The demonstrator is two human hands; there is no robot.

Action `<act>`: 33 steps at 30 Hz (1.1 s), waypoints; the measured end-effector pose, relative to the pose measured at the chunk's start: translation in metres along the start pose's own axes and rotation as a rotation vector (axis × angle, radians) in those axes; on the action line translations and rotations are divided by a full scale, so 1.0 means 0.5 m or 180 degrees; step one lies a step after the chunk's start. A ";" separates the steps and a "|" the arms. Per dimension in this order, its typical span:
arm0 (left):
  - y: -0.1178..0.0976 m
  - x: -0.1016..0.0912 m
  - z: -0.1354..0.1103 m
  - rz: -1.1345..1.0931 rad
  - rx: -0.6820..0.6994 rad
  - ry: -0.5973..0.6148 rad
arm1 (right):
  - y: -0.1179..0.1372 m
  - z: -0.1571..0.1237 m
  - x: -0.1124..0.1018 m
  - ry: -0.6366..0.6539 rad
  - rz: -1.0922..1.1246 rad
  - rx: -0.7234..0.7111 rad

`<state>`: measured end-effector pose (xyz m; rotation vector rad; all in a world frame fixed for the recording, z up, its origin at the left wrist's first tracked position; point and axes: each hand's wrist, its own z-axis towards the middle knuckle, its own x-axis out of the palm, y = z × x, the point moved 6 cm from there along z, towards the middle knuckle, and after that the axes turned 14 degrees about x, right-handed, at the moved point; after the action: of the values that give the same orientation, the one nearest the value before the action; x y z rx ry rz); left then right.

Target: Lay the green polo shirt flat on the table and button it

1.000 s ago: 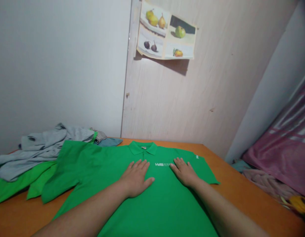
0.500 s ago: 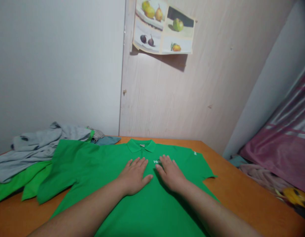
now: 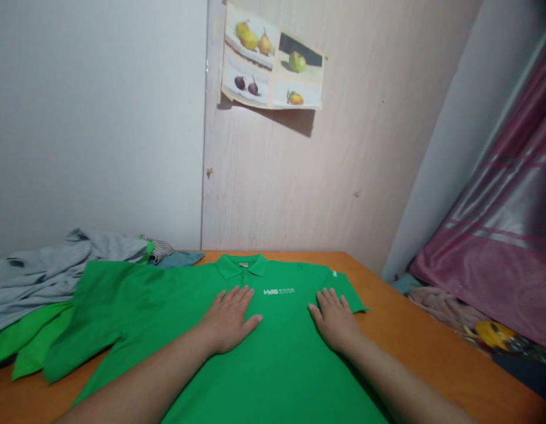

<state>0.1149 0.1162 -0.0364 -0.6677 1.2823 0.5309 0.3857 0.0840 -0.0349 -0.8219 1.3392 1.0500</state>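
A green polo shirt (image 3: 273, 353) lies spread face up on an orange-brown table (image 3: 414, 347), collar at the far side, a small white logo on its chest. My left hand (image 3: 228, 318) rests flat on the shirt's chest, fingers stretched out, just left of the logo. Flat and open too, my right hand (image 3: 334, 315) presses the shirt near its right sleeve. Neither hand holds anything.
A heap of grey clothes (image 3: 52, 271) and more green cloth (image 3: 20, 347) lies at the table's left. A wall with a fruit poster (image 3: 273, 70) stands right behind the table. Pink striped fabric (image 3: 497, 253) and a yellow object (image 3: 491, 333) lie to the right.
My right hand slid from the middle of the chest outward to the right sleeve area. The left hand stayed flat in place. The view shifted slightly.
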 end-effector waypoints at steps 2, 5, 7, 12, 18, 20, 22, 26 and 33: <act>0.000 -0.001 -0.001 0.0019 0.0001 -0.0001 | 0.011 -0.009 -0.008 -0.0025 0.0045 0.0029; 0.002 -0.002 -0.001 0.0072 0.0003 -0.0030 | 0.079 -0.050 -0.013 0.0186 0.0390 -0.0441; 0.004 -0.001 -0.001 0.0121 0.0008 -0.0055 | 0.127 -0.081 -0.013 0.0326 0.0605 -0.0790; 0.008 0.002 0.000 0.0180 0.0050 -0.0031 | 0.147 -0.105 0.010 0.0502 0.0546 -0.0858; -0.003 -0.009 -0.002 0.0178 0.0052 -0.0020 | 0.126 -0.084 0.031 0.0395 0.0358 -0.0731; -0.014 -0.016 -0.003 0.0240 0.0016 -0.0053 | 0.127 -0.082 0.036 0.0371 0.0298 -0.0752; -0.026 -0.020 -0.008 0.0306 -0.0139 -0.0051 | 0.126 -0.080 0.042 0.0341 0.0235 -0.0758; -0.055 -0.016 -0.031 0.0260 -0.0590 -0.0078 | 0.118 -0.068 0.062 0.0274 0.0078 -0.0736; -0.076 -0.001 -0.121 -0.0132 -0.1067 0.0067 | 0.112 -0.046 0.086 0.0183 -0.0053 -0.0791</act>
<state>0.0994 0.0462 -0.0389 -0.9783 1.2072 0.7145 0.3225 0.0874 -0.0738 -1.0524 1.2627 1.2029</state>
